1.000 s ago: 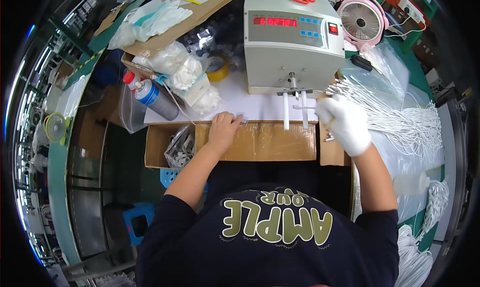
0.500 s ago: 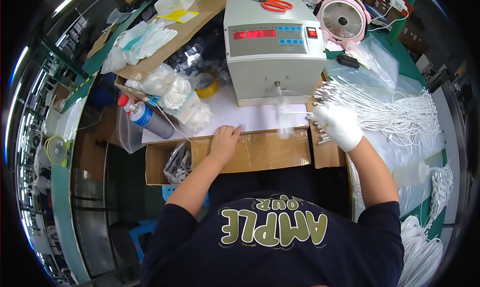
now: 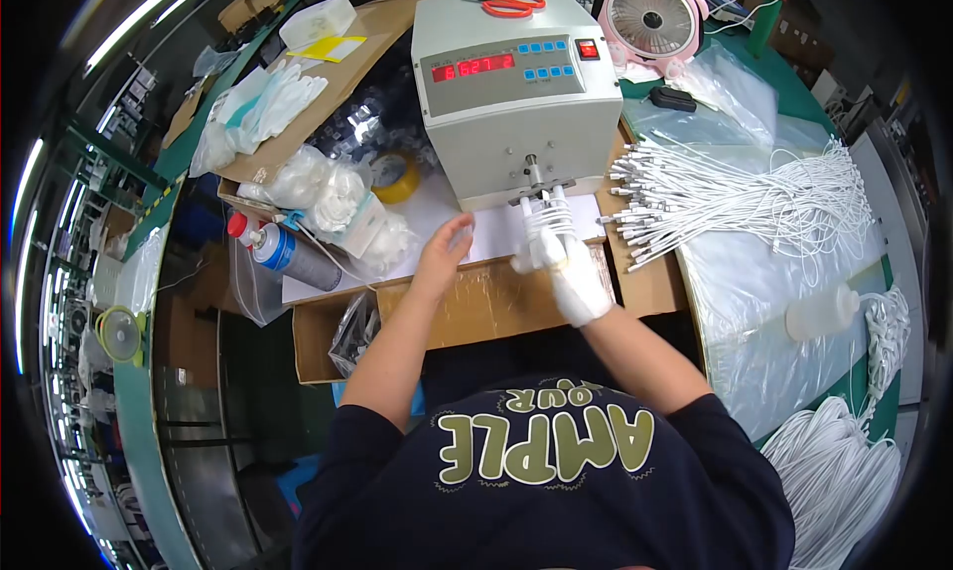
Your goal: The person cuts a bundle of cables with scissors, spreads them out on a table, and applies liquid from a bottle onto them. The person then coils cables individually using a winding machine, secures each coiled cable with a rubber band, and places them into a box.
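A grey winding machine [image 3: 516,103] with a lit red display stands before me. A white cable [image 3: 552,213] is coiled around the prongs of its winding fork [image 3: 541,187]. My right hand [image 3: 564,270], in a white glove, has its fingers closed on the near end of this coil. The fingertips are partly hidden against the white cable. My bare left hand [image 3: 443,254] hovers left of the coil, above the cardboard edge, with fingers apart and nothing in them.
A bundle of white cables [image 3: 735,203] lies to the right, with a plastic bottle [image 3: 824,312] nearer me. Red-handled scissors [image 3: 511,6] rest on the machine, beside a pink fan [image 3: 652,19]. A spray can [image 3: 296,257] and yellow tape [image 3: 397,178] sit left.
My right hand has moved left from beside the cable bundle to the coil. The blurred, spinning fork now stands still with cable around it. My left hand has lifted and opened. The view has shifted.
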A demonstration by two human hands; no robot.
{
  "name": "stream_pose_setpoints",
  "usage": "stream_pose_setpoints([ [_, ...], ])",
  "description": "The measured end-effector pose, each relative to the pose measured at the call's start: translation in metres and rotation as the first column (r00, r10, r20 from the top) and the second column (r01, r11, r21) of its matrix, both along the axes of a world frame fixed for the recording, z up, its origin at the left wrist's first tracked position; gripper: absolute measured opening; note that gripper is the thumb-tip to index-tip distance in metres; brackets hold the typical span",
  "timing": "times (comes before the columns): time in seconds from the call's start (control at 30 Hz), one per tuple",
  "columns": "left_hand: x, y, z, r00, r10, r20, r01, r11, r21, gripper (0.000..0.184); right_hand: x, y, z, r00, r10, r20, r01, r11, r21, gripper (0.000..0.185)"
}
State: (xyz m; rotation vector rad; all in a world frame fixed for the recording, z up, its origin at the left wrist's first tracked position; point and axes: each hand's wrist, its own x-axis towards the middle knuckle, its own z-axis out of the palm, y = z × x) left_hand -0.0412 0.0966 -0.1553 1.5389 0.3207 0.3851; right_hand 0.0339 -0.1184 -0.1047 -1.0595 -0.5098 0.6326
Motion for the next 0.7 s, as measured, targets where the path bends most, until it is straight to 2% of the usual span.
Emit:
stream_pose_setpoints([
  [0.1, 0.013, 0.003, 0.000, 0.983, 0.156, 0.095, -0.160, 0.986, 0.040, 0.029, -0.013, 0.033, 0.008, 0.920, -0.313, -0.236, 0.339, 0.937, 0.078, 0.044],
  [0.2, 0.020, -0.042, 0.072, 0.979, 0.130, 0.157, -0.163, 0.963, 0.217, 0.028, -0.016, 0.035, 0.020, 0.899, -0.339, -0.278, 0.369, 0.927, 0.065, 0.038],
  [0.27, 0.034, -0.073, 0.102, 0.956, -0.076, 0.285, -0.010, 0.957, 0.289, 0.027, -0.005, 0.037, -0.003, 0.924, -0.300, -0.236, 0.330, 0.939, 0.095, 0.039],
  [0.3, 0.041, -0.082, 0.116, 0.967, -0.134, 0.215, 0.029, 0.902, 0.430, 0.026, -0.001, 0.039, -0.013, 0.936, -0.279, -0.214, 0.307, 0.945, 0.110, 0.039],
  [0.37, 0.054, -0.092, 0.135, 0.974, -0.218, 0.053, 0.127, 0.730, 0.672, 0.025, 0.002, 0.045, -0.018, 0.893, -0.256, -0.370, 0.330, 0.932, 0.151, 0.034],
  [0.4, 0.059, -0.092, 0.136, 0.975, -0.220, 0.016, 0.153, 0.726, 0.671, 0.026, 0.002, 0.047, -0.017, 0.863, -0.242, -0.444, 0.345, 0.923, 0.169, 0.032],
  [0.47, 0.062, -0.093, 0.134, 0.971, -0.227, -0.070, 0.216, 0.719, 0.661, 0.027, 0.001, 0.048, -0.018, 0.874, -0.249, -0.417, 0.342, 0.925, 0.164, 0.032],
  [0.57, 0.059, -0.089, 0.127, 0.981, -0.193, -0.001, 0.162, 0.822, 0.546, 0.027, -0.006, 0.044, -0.004, 0.876, -0.244, -0.417, 0.328, 0.934, 0.143, 0.033],
  [0.7, 0.052, -0.090, 0.141, 0.958, -0.255, -0.129, 0.281, 0.755, 0.593, 0.027, -0.001, 0.048, -0.019, 0.843, -0.253, -0.474, 0.352, 0.927, 0.131, 0.039],
])
